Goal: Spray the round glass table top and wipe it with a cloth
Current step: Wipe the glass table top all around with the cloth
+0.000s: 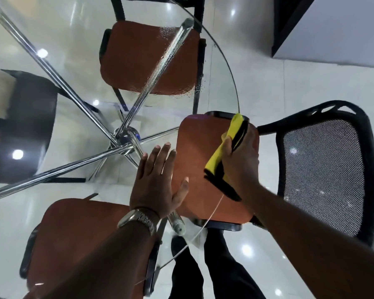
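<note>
At the near right rim of the glass surface, the right hand is gripping a yellow-and-black cloth, fingers wrapped shut around its middle. The left hand is lying flat and open on the glass, just left of the cloth, holding nothing; looks like it is bracing.

Progress, as a judgement: spraying looks done. Droplets are beading on the glass well beyond the cloth, over the far chair seat. No spray bottle is showing in view. Wiping is under way or just starting: the glass near the cloth is showing no beads, the far patch is sitting wet. So most of the wipe is probably left, at least that far sector. Left side of the glass: can't tell wet or dry, too many reflections.

Cloth orientation: it is bunched into a long roll. Long axis is running diagonally, from the end nearest the person up and right toward the rim. The far end is pointing at the rim, about level with it; the near end is trailing black folds below the hand. Whether the roll is pressing on the glass or hovering above it, can't tell.

Next move is probably needing the cloth flattened before reaching the droplets.
</note>
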Demonstrator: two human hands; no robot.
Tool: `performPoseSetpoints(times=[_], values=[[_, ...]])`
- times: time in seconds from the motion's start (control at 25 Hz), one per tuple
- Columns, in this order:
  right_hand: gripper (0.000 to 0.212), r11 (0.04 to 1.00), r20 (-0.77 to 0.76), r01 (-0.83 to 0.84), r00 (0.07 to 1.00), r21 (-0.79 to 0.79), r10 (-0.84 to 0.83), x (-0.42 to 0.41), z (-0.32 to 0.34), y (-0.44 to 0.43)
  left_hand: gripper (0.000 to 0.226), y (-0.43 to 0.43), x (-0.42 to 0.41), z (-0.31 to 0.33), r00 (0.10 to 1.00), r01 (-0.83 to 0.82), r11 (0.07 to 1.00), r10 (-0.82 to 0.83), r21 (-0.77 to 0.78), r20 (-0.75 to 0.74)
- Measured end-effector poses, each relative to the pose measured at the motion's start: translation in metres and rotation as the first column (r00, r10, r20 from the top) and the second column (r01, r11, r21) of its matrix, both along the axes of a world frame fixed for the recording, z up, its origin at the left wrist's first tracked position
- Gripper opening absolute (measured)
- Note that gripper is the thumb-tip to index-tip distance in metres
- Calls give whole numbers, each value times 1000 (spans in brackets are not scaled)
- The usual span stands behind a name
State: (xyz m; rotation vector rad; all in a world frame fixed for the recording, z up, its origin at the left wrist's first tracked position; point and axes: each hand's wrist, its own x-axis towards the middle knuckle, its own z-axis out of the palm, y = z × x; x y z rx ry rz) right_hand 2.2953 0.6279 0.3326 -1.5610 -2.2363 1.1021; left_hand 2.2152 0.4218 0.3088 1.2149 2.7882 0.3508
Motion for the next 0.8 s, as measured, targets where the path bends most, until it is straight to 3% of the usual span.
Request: performPoseSetpoints(times=[0.2, 0.32, 0.44, 0.52, 0.64, 0.8], values=[[47, 992, 29, 66, 998, -109, -63, -58, -13, 76, 75, 0, -1, -3, 1000, 15, 1000, -15, -19, -18], [35, 974, -36, 142, 988, -179, -150, -11, -5, 21, 75, -2, -1, -1, 1000, 6, 1000, -6, -16, -18], [32, 982, 18, 45, 999, -184, -43, 51, 3, -44, 73, -3, 2, -6, 1000, 11, 1000, -11, 12, -28], [35, 981, -32, 13, 999, -195, -20, 33, -2, -18, 74, -4, -1, -8, 999, 35, 999, -35, 12, -31], [46, 983, 24, 88, 996, -159, -85, -26, -25, 59, 74, -3, -4, -12, 998, 34, 999, -34, -7, -51], [25, 974, -108, 112, 985, -196, -135, -5, -10, 22, 70, -3, 0, -8, 997, 50, 998, -47, 43, -58]])
